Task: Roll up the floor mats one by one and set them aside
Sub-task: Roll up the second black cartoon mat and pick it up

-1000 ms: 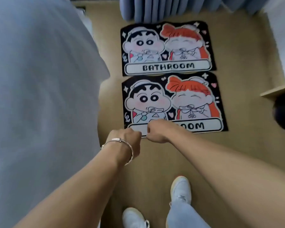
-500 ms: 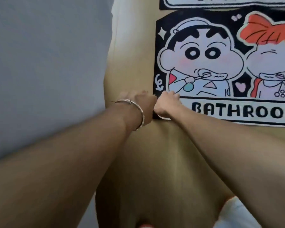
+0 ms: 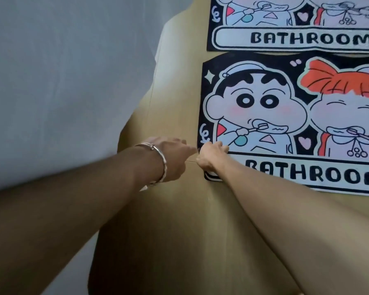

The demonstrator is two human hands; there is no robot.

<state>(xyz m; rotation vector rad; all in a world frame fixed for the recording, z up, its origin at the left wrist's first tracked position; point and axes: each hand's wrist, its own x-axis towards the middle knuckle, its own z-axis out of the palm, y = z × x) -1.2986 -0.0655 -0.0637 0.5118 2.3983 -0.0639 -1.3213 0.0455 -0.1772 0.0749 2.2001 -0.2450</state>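
Since the frame 0.5 s ago the right hand (image 3: 211, 154) has slid a little up the left edge of the near mat (image 3: 285, 116), so the mat's near-left corner now shows just below the wrist. Its fingers are curled tight over that edge, gripping it. The mat itself lies flat on the tan floor (image 3: 179, 220), spreading away to the right of the grip. The left hand (image 3: 175, 156), with a silver bracelet (image 3: 161, 165) on its wrist, sits just left of the grip, fingers reaching toward the same edge. Whether they hold anything cannot be told. Of the 2 mats, the far mat (image 3: 296, 39) lies flat beyond the grip, just past the near one. Grey fabric (image 3: 62, 81) fills the left.
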